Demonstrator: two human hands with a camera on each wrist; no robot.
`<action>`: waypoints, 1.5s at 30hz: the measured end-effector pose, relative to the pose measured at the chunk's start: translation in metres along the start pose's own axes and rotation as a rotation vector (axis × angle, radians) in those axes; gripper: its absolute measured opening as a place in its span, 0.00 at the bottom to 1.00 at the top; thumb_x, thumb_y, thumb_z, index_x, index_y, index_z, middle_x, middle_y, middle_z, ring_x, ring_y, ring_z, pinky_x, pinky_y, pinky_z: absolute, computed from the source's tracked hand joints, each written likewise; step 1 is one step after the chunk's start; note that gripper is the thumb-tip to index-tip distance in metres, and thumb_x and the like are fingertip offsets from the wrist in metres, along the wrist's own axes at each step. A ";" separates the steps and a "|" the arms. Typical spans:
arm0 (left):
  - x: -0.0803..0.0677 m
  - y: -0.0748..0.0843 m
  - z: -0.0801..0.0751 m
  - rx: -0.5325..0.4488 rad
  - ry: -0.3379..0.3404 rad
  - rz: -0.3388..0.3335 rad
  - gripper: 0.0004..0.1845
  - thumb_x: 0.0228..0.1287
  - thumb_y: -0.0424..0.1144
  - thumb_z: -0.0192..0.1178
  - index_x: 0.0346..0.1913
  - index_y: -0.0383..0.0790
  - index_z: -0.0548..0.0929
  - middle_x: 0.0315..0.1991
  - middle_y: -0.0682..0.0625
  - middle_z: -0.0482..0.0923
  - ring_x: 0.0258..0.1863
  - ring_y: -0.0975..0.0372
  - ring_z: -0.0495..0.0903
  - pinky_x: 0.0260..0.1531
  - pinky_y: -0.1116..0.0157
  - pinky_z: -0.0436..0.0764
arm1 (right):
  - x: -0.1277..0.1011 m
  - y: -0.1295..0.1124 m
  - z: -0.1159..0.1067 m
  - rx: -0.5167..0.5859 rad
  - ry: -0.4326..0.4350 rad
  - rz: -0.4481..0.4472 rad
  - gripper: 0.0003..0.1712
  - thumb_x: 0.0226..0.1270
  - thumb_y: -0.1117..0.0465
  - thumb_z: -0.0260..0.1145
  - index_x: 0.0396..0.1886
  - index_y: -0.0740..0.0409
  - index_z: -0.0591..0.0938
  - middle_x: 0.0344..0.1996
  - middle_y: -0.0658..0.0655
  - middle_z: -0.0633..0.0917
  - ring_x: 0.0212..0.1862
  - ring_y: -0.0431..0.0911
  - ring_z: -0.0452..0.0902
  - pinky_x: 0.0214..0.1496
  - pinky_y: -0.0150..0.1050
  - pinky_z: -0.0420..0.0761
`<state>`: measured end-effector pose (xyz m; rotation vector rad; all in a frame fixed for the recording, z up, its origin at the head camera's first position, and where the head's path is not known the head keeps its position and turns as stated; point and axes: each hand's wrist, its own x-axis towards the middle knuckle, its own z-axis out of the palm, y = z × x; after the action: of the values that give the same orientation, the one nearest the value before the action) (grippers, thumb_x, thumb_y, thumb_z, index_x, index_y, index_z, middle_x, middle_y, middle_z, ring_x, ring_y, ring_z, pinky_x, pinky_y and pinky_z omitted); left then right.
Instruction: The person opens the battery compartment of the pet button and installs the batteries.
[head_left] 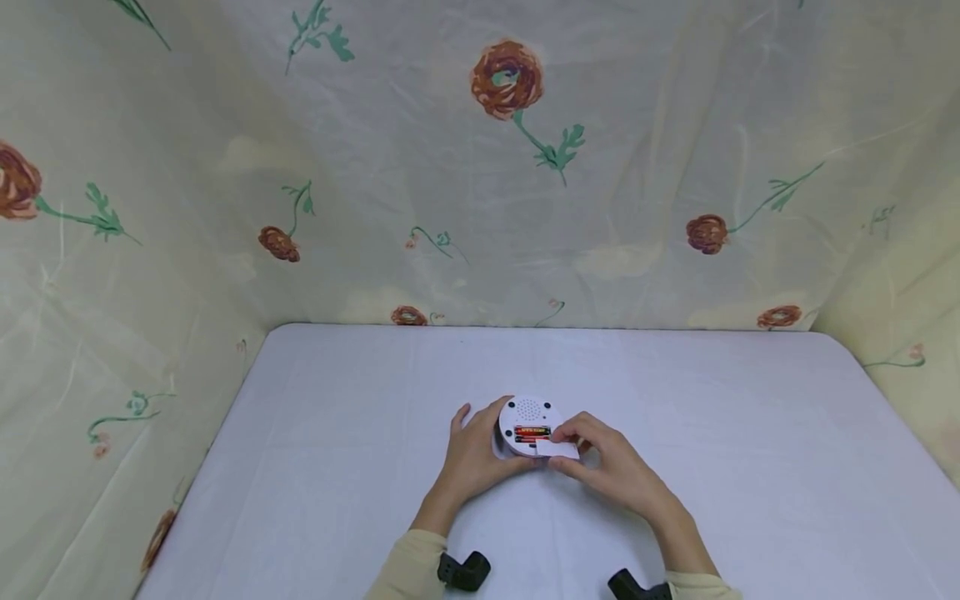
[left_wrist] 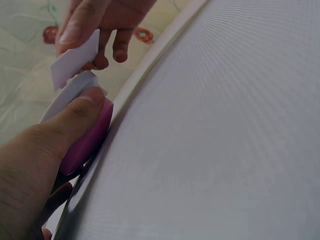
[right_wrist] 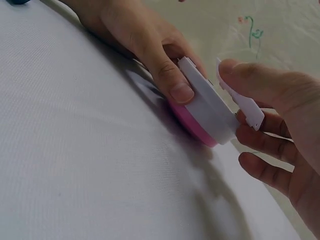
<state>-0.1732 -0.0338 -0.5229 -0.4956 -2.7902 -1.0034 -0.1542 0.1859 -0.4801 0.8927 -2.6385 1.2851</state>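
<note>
Holding the round white device [head_left: 527, 425] tipped up on the table [head_left: 750, 467], the left hand [head_left: 472, 454] has its fingers curled round the rim, thumb pressed on the edge. The right hand [head_left: 611, 467], just right of the device, pinches the small white battery cover [head_left: 558, 448] right at the open compartment. Looks like the cover step is in hand; I'd guess the next move needs it lined up square with the slot. Only the head view shows the red batteries [head_left: 532, 433] and speaker holes. Only the wrist views show the pink underside [right_wrist: 192, 125] and the cover sitting just off the device, not seated.
</note>
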 end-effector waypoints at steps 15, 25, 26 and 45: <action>0.000 0.000 -0.001 0.005 0.011 0.009 0.50 0.41 0.65 0.69 0.69 0.50 0.64 0.63 0.55 0.74 0.63 0.62 0.72 0.70 0.47 0.51 | 0.005 -0.002 0.007 -0.029 0.057 -0.067 0.15 0.53 0.58 0.73 0.41 0.48 0.82 0.39 0.45 0.81 0.38 0.38 0.69 0.35 0.32 0.75; 0.000 0.002 -0.002 0.037 -0.014 -0.019 0.49 0.43 0.64 0.70 0.69 0.51 0.64 0.63 0.55 0.73 0.63 0.62 0.72 0.70 0.48 0.51 | 0.008 -0.006 0.022 -0.130 0.123 -0.075 0.16 0.50 0.58 0.75 0.41 0.48 0.83 0.39 0.44 0.80 0.40 0.37 0.67 0.37 0.30 0.73; 0.000 0.002 -0.002 0.035 -0.011 -0.017 0.49 0.43 0.64 0.69 0.68 0.51 0.64 0.63 0.55 0.74 0.62 0.62 0.72 0.70 0.48 0.52 | 0.008 -0.007 0.023 -0.144 0.133 -0.077 0.17 0.49 0.58 0.75 0.41 0.48 0.83 0.39 0.44 0.80 0.41 0.36 0.66 0.37 0.30 0.73; 0.000 -0.001 -0.001 0.028 0.012 0.011 0.48 0.43 0.65 0.68 0.68 0.51 0.65 0.62 0.55 0.74 0.62 0.63 0.73 0.69 0.47 0.53 | 0.009 -0.010 0.035 -0.176 0.216 -0.097 0.15 0.48 0.59 0.75 0.39 0.49 0.85 0.41 0.47 0.80 0.45 0.38 0.67 0.44 0.30 0.69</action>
<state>-0.1732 -0.0352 -0.5225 -0.4995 -2.7836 -0.9601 -0.1505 0.1509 -0.4927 0.7959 -2.4626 1.0433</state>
